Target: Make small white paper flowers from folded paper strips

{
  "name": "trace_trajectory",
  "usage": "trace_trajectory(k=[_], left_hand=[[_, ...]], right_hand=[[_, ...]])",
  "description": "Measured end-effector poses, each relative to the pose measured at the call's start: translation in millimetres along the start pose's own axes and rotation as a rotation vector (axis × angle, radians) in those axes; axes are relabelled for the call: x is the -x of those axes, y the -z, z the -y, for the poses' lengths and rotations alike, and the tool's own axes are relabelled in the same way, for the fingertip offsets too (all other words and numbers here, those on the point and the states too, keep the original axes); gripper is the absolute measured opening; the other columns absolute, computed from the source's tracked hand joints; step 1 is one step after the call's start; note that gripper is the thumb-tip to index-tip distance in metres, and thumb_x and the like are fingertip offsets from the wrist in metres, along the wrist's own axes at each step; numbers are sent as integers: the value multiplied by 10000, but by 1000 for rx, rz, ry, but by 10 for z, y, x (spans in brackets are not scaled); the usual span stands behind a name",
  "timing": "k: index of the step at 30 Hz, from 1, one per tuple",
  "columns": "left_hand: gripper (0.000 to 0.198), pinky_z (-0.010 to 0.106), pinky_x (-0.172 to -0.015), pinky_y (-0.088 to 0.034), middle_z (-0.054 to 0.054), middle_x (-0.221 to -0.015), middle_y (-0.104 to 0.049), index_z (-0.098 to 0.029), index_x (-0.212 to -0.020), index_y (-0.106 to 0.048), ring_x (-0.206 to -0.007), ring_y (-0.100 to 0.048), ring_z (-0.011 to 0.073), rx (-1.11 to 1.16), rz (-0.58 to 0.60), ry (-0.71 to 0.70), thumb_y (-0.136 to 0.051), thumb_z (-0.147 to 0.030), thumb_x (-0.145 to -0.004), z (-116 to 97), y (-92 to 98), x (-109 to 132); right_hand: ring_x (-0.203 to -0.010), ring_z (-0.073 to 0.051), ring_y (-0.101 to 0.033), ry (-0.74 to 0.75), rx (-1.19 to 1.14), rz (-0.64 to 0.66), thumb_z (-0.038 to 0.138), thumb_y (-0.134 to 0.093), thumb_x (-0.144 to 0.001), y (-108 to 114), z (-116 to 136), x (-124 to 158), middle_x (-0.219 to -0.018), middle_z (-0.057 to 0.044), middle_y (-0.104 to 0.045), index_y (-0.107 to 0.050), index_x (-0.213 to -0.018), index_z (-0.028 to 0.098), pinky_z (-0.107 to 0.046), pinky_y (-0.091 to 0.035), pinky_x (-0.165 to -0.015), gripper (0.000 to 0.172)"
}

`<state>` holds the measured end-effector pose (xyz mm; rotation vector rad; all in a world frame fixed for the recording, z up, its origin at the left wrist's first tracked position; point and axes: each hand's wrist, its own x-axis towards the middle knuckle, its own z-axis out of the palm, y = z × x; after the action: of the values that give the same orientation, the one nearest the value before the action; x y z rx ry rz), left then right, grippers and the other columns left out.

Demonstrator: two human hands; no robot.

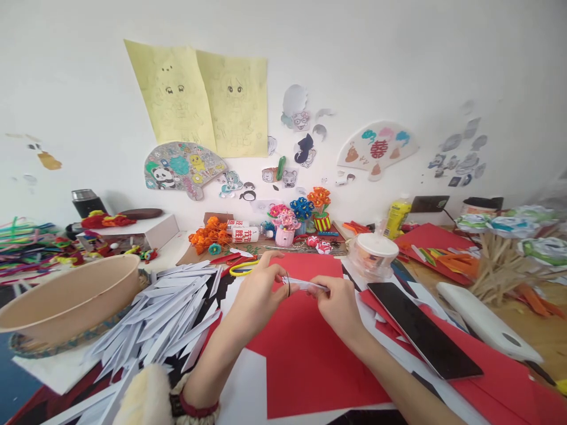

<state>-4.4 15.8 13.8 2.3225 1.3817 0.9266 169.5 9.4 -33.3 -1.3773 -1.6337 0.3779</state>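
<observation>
Between my two hands is a narrow folded strip of white paper (302,284), held above red sheets of paper (310,354). My left hand (264,286) pinches the strip's left end, with a thin dark loop by its fingertips. At the other end, the thumb and fingers of my right hand (337,302) are closed on the strip. Left of my left forearm lies a large loose pile of folded white paper strips (155,313). Yellow-handled scissors (243,268) rest just behind my left hand, their blades mostly hidden.
A beige oval basin (71,295) stands at the left. On the right lie a black phone (420,327) and a white power bank (487,319), near a lidded tub (374,254). Small craft flower pots (284,235) line the wall, and paper flowers (500,248) stand at far right.
</observation>
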Motion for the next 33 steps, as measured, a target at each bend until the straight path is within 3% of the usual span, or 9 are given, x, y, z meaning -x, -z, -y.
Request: trace_trajectory(k=[4, 7, 12, 15, 19, 24, 29, 33], left_hand=[[145, 302, -712, -472, 53, -1335, -478, -192, -730, -607, -900, -619, 201, 25, 28, -11, -630, -325, -782, -56, -21, 3], [108, 279, -712, -473, 62, -1221, -561, -187, -681, -628, -969, -604, 212, 104, -11, -11, -639, -268, -752, -113, -38, -15], [60, 247, -669, -460, 32, -944, -671, -190, -696, -653, -848, -619, 178, 229, -56, 86, -645, -250, -701, -154, -30, -45], [114, 248, -658, -452, 18, -842, -680, -183, -750, -657, -778, -613, 169, 257, -68, 141, -626, -284, -708, -123, -7, -57], [140, 247, -668, -451, 27, -859, -682, -176, -661, -646, -785, -609, 173, 288, -15, 129, -625, -310, -695, -28, 20, -73], [117, 257, -723, -452, 40, -922, -671, -175, -670, -658, -841, -604, 184, 262, 56, 117, -645, -291, -676, 37, 52, -74], [231, 253, -711, -438, 38, -825, -652, -179, -706, -669, -776, -580, 174, 146, 113, 39, -619, -402, -747, 46, 93, -81], [344, 248, -647, -417, 25, -734, -625, -177, -642, -632, -693, -553, 168, 48, 119, 72, -609, -508, -733, 93, 114, -87]], right_hand=[[-474, -128, -418, 28, 0, 30, 169, -484, -738, -15, 11, 22, -490, -4, -541, -596, -564, 172, -240, -286, -472, 207], [-492, -130, -438, 36, -30, 42, 176, -483, -753, -22, 16, 31, -515, -12, -564, -600, -572, 166, -238, -306, -481, 216], [-537, -147, -506, 7, -139, 88, 233, -519, -792, -3, 31, -2, -558, -26, -605, -618, -587, 162, -246, -367, -529, 239], [-613, -165, -549, 64, -226, 136, 292, -528, -829, 16, 58, -30, -659, -46, -648, -665, -706, 158, -254, -396, -567, 227], [-690, -172, -594, 88, -382, 270, 376, -540, -856, 26, 80, -51, -771, -49, -672, -674, -896, 171, -255, -439, -618, 248], [-539, -126, -545, 68, -445, 465, 469, -496, -881, 33, 52, -56, -610, -7, -584, -612, -701, 158, -233, -410, -548, 377], [-456, -100, -478, -54, -483, 357, 480, -536, -845, 11, 53, -20, -542, 19, -510, -621, -675, 152, -223, -370, -478, 379], [-428, -92, -448, -136, -536, 244, 483, -547, -825, -18, 69, 12, -505, 29, -486, -596, -616, 158, -222, -363, -455, 390]])
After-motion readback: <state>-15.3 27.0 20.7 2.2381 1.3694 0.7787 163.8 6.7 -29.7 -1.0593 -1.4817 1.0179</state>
